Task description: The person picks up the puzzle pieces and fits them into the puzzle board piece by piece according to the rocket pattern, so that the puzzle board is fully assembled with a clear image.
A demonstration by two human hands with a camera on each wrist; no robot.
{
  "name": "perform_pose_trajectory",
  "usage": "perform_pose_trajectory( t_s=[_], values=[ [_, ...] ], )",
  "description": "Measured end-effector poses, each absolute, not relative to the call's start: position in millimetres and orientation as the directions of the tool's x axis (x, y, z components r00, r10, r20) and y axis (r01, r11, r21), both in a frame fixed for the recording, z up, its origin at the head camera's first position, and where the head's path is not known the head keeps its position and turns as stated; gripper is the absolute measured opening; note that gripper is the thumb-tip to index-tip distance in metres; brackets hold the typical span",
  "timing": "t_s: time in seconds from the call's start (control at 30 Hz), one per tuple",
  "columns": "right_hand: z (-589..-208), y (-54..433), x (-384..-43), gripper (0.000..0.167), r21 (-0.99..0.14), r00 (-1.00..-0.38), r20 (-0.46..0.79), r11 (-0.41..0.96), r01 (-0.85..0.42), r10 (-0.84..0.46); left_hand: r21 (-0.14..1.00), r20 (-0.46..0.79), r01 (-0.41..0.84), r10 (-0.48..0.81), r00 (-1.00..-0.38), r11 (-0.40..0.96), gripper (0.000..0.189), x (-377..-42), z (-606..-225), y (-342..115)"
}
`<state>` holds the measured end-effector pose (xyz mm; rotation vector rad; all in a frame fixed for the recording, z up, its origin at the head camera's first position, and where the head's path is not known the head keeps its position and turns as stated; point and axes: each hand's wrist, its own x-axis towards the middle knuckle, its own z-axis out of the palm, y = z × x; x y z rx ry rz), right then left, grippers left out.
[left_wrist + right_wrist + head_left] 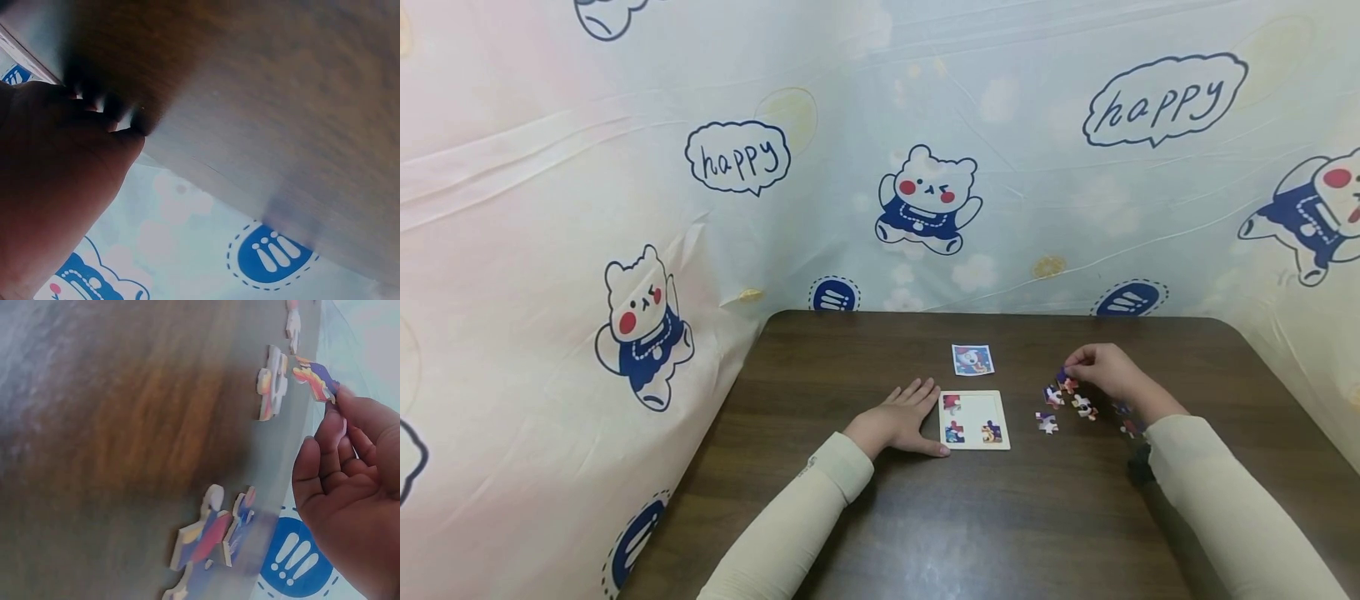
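My right hand (pixel 1108 369) pinches a purple and orange jigsaw piece (pixel 317 377) between thumb and fingertips, held above the table in the right wrist view. Spread flat beside the puzzle tray (pixel 973 421), my left hand (pixel 898 421) touches its left edge with fingertips and thumb. The white tray has jigsaw pieces in three of its corners: a red and white one (pixel 952 403) at upper left, a blue and red one (pixel 954 432) at lower left, a dark and orange one (pixel 992 432) at lower right. Loose pieces (pixel 1084 407) lie below the right hand.
Behind the tray lies a small printed picture card (pixel 973 360). More loose pieces (pixel 1047 422) are scattered right of the tray, some (pixel 1127 428) partly under the right forearm. The brown table (pixel 925 517) meets a printed cloth curtain (pixel 842 208) at its back and sides.
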<state>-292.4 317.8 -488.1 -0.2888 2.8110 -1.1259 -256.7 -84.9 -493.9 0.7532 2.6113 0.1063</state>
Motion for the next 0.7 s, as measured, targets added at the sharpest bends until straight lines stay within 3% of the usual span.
perform_pose_trajectory(
  t_s=[0.37, 0.7],
  values=[
    [-478, 304, -290, 0.023, -0.732, -0.958, -0.076, 0.668, -0.135, -0.278, 0.189, -0.368, 0.496, 0.529, -0.765, 0.848, 0.115, -255, -490, -86],
    [-479, 279, -292, 0.015, -0.726, -0.922, -0.15, 0.672, -0.142, -0.357, 0.197, -0.351, 0.498, 0.535, -0.769, 0.844, 0.116, -258, -497, -86]
  ],
)
